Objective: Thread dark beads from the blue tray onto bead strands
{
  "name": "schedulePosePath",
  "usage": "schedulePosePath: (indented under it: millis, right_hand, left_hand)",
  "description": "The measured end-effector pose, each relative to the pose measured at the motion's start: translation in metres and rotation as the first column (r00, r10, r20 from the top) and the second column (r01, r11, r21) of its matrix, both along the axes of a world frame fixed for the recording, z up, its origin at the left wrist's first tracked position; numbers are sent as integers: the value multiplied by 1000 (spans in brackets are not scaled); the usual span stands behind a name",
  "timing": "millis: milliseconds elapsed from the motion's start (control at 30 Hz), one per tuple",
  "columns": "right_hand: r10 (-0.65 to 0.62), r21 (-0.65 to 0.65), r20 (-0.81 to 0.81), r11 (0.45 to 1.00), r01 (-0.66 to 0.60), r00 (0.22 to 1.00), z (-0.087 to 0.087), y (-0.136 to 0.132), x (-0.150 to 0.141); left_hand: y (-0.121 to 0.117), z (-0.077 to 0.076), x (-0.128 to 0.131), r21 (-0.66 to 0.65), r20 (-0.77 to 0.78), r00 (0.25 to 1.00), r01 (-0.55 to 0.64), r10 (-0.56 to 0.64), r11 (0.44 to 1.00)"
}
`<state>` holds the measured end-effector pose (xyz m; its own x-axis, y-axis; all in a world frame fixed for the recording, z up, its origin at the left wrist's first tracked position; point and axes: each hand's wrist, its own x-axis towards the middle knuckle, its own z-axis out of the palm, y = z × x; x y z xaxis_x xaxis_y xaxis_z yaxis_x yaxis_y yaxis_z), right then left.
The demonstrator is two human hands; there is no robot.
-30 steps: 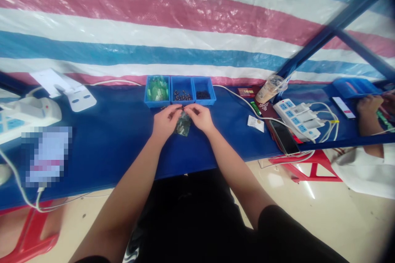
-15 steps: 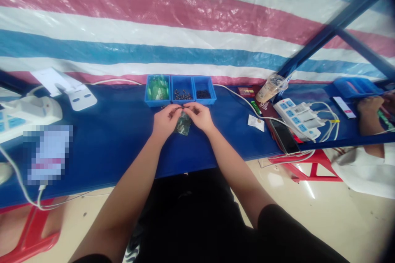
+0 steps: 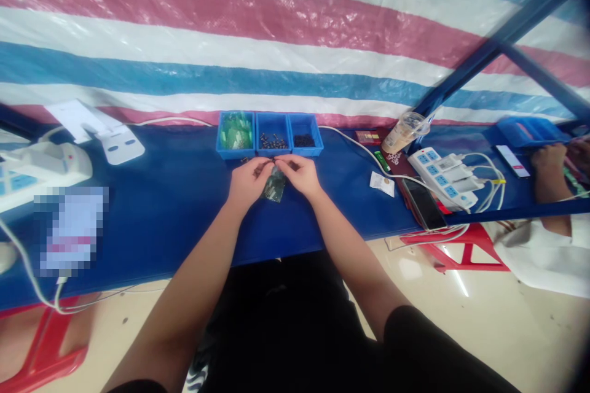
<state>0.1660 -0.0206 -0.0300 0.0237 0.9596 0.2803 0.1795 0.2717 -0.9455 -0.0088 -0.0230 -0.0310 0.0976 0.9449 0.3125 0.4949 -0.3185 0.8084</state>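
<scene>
My left hand and my right hand meet at the front of the blue bins, both with fingers pinched together. Between them hangs a small dark green, shiny flat packet, its upper edge at my fingertips. Whether a small part is also in the fingers is too small to tell. Just beyond stand three joined blue bins. Shiny green pieces like the packet fill the left bin, small dark metallic parts lie in the middle one, and tiny black parts in the right one.
On the blue table, a white stand and a blurred-out phone are at left. At right are a drink cup, a white sachet, a dark phone and a power strip. Another person's hand shows far right.
My hands stay at the same place on the packet, with only slight finger movement. At the far right, the other person's hand has shifted a little.
</scene>
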Motion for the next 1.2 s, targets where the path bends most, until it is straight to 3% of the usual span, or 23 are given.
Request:
schedulePosePath:
  millis: [100, 200, 333, 467, 600, 733, 933, 1200]
  right_hand:
    - [-155, 3, -4, 988, 155, 988, -2, 4, 7]
    - [-424, -29, 33, 905, 425, 905, -9, 13, 22]
    - [-449, -52, 157, 886, 461, 880, -15, 21, 36]
    - [-389, -3, 163, 919, 395, 907, -9, 15, 30]
    - [-157, -32, 281, 984, 173, 947, -4, 6, 19]
    - [23, -117, 359, 993, 20, 933, -3, 1, 13]
    - [78, -145, 66, 987, -67, 995, -5, 5, 12]
    - [35, -64, -220, 997, -50, 975, -6, 13, 19]
  left_hand:
    - [0, -1, 0, 1, 6, 1000, -3, 3, 1000]
    - [0, -2, 0, 12, -19, 1000, 0, 1, 1000]
    - [3, -3, -3, 22, -124, 992, 11, -8, 1000]
    - [8, -4, -7, 45, -283, 957, 77, -61, 996]
    - [9, -5, -8, 61, -255, 964, 97, -78, 993]
    - [9, -6, -7, 47, -250, 964, 107, -93, 993]
    - [7, -5, -4, 19, -172, 983, 75, -70, 997]
    - [8, -7, -3, -34, 36, 998, -53, 54, 998]
